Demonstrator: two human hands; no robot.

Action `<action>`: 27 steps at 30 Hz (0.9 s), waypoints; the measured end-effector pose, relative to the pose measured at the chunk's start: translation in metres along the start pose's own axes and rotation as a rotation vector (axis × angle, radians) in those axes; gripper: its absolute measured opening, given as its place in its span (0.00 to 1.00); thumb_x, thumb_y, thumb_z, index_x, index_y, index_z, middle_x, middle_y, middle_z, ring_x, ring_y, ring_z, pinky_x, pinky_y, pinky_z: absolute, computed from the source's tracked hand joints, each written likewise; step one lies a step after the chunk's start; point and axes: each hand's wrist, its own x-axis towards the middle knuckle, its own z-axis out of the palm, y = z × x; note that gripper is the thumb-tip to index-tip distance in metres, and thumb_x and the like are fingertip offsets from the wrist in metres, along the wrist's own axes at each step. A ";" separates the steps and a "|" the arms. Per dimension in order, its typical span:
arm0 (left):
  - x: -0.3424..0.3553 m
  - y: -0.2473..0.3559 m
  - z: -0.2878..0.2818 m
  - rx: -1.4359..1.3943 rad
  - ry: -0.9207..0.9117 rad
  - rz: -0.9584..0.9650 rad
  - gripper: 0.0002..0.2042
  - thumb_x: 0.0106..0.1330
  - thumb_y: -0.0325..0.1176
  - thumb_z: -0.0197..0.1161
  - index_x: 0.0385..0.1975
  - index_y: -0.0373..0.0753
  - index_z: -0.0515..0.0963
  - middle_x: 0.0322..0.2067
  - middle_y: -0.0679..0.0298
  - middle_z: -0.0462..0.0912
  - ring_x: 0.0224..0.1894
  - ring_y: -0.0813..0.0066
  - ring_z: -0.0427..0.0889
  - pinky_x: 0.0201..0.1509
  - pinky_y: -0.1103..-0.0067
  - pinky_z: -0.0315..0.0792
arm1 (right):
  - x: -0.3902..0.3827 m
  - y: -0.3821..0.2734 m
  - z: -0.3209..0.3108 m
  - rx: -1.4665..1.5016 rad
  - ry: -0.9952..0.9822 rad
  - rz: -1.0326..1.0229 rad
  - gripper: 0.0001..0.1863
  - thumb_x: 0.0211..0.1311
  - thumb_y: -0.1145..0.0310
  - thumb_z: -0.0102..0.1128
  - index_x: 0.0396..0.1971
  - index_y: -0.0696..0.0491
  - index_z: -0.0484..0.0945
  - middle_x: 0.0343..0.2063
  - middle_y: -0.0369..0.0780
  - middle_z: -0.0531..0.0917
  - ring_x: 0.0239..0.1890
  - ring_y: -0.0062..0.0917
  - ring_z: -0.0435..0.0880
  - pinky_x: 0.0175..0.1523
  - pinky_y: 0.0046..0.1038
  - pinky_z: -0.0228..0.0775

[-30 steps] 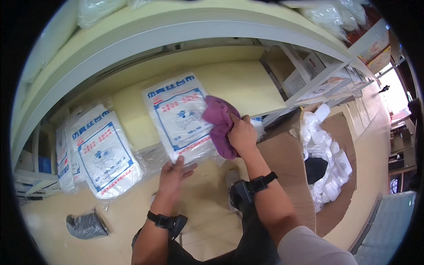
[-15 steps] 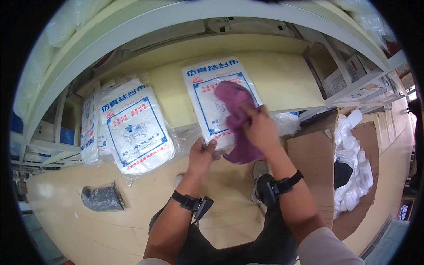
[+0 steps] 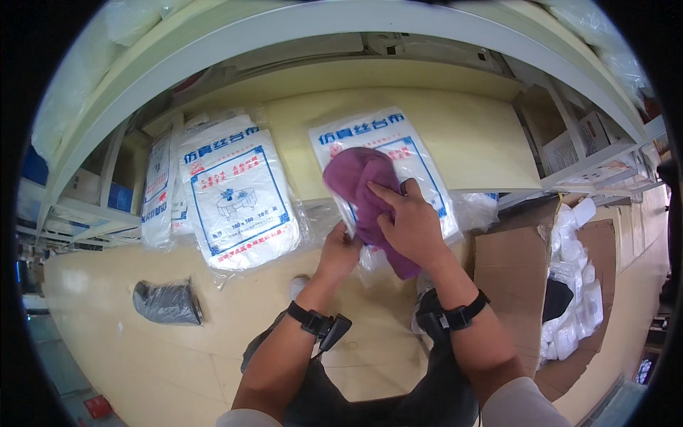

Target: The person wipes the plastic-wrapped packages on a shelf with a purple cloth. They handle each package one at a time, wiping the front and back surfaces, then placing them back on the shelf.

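A flat plastic-wrapped tablecloth pack (image 3: 420, 167), white with blue and red print, lies on the pale yellow shelf (image 3: 469, 128) in front of me. Across its middle is a crumpled purple cloth (image 3: 363, 181). My right hand (image 3: 411, 220) presses the cloth against the pack, fingers bent into its folds. At the pack's lower left corner, my left hand (image 3: 341, 249) pinches the clear wrapper edge between thumb and fingers. Part of the pack's print is hidden under the cloth and my right hand.
More tablecloth packs (image 3: 242, 206) overlap at the left, hanging past the shelf edge. A cardboard box (image 3: 509, 263) of white plastic-wrapped items stands at the right. On the floor to the left lies a dark plastic-wrapped bundle (image 3: 167, 302). White shelf framing arches overhead.
My right hand has moved the purple cloth left and slightly down across the pack. My left hand stays at the lower corner. The whole view has shifted slightly.
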 end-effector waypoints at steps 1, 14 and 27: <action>-0.004 0.003 -0.001 0.033 -0.033 -0.011 0.13 0.72 0.34 0.64 0.51 0.35 0.78 0.28 0.66 0.80 0.29 0.81 0.73 0.34 0.78 0.69 | 0.002 0.007 0.002 -0.065 -0.004 0.065 0.23 0.58 0.68 0.61 0.55 0.38 0.83 0.51 0.54 0.78 0.42 0.52 0.85 0.49 0.45 0.80; 0.003 0.008 -0.010 -0.185 0.032 -0.085 0.18 0.75 0.41 0.63 0.57 0.39 0.75 0.37 0.68 0.84 0.36 0.82 0.79 0.40 0.82 0.73 | 0.024 0.051 -0.027 0.012 0.322 0.109 0.26 0.60 0.68 0.59 0.60 0.48 0.78 0.45 0.56 0.79 0.44 0.53 0.83 0.52 0.46 0.77; -0.001 0.001 -0.037 -0.305 0.015 -0.053 0.15 0.77 0.32 0.57 0.59 0.35 0.75 0.47 0.64 0.84 0.48 0.76 0.81 0.54 0.79 0.74 | 0.032 0.090 -0.036 -0.203 0.313 0.448 0.24 0.62 0.67 0.60 0.60 0.46 0.79 0.53 0.54 0.78 0.49 0.47 0.85 0.55 0.43 0.78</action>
